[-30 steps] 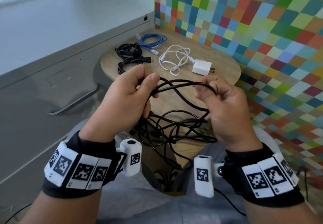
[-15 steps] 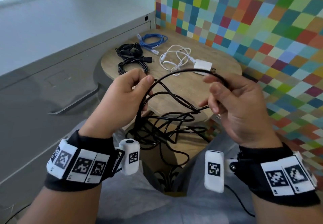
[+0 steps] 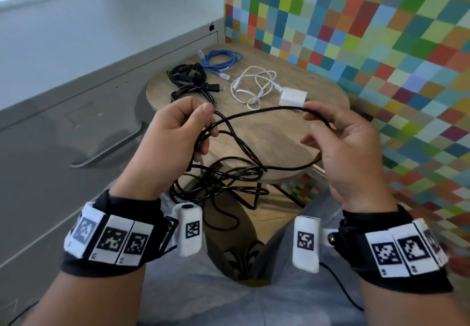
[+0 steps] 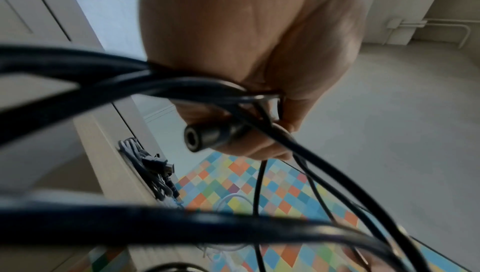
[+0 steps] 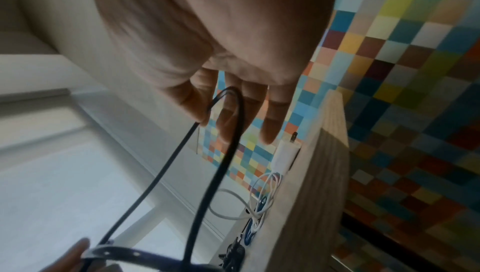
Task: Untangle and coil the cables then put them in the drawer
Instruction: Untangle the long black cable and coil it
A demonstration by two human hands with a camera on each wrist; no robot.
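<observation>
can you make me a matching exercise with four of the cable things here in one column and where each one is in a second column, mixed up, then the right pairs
Things:
1. blue cable
2. white charger
3. tangled black cable
4. black cable bundle

Places:
A. held up between both hands
B. on the round table, far edge, near the checkered wall
C. on the table, left side, nearest the grey cabinet
D. on the table, just beyond the right hand

Pairs: 1-B, 2-D, 3-A, 4-C
</observation>
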